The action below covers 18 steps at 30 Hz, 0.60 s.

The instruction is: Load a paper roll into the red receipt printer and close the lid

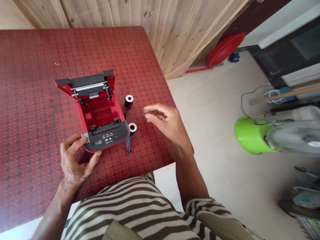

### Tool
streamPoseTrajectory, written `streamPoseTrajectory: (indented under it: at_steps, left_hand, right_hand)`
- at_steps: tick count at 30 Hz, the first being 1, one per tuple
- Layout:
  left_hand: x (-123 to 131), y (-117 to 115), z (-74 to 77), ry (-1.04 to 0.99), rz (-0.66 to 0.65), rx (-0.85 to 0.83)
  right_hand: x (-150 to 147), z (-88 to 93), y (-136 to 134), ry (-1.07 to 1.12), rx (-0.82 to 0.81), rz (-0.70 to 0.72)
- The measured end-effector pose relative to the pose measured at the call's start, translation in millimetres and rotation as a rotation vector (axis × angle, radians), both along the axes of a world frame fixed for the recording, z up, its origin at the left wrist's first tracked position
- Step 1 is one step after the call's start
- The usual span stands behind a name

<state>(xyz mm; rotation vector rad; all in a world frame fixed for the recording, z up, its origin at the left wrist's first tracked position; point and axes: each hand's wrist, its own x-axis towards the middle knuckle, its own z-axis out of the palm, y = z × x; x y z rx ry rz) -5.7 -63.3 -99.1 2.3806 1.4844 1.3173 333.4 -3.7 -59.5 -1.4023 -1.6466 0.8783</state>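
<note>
A small red printer (98, 115) lies on the red patterned table (37, 83) with its lid tipped open and its paper bay empty. My left hand (75, 160) grips the printer's dark front corner between thumb and fingers. Two black paper rolls stand right of the printer: one roll (129, 100) farther back, the other roll (132, 128) by the front corner. My right hand (166, 121) hovers just right of the rolls, slightly blurred, fingers loosely curled and apart, holding nothing.
A dark strap or cable (128, 146) hangs off the printer's front right. The table edge (172, 110) runs close by my right hand. On the floor to the right stand a green-based fan (252, 136) and a red lid (225, 48) against the wooden wall.
</note>
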Motion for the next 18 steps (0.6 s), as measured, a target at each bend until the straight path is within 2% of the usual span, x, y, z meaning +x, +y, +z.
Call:
streamPoseTrajectory:
  at_steps: [2, 5, 7, 9, 11, 13, 16, 18]
  left_hand:
    - [0, 1, 0.7, 0.002, -0.003, 0.005]
    - [1, 2, 2.3, 0.002, -0.028, 0.014]
    - [1, 2, 3.6, 0.002, -0.044, 0.024]
    - [2, 1, 4.7, 0.009, -0.049, 0.030]
    - [2, 0, 5.4, 0.014, -0.055, 0.024]
    - [3, -1, 5.7, 0.011, -0.060, 0.014]
    - [5, -3, 5.5, 0.008, -0.060, -0.001]
    - [5, -3, 5.3, 0.003, -0.061, -0.005]
  right_hand:
    - [-3, -14.7, 27, -0.030, 0.059, -0.033]
    - [-17, -42.9, 64, -0.059, 0.010, 0.051]
    - [-24, -55.0, 75, -0.069, 0.011, 0.094]
    - [-24, -53.3, 74, -0.044, 0.027, 0.094]
    - [-18, -33.1, 64, 0.005, 0.039, 0.087]
    - [-11, 4.0, 50, 0.022, 0.077, 0.136]
    - [-16, 66.5, 33, -0.099, 0.212, 0.409]
    - [-36, 92.5, 30, -0.264, 0.319, 0.523]
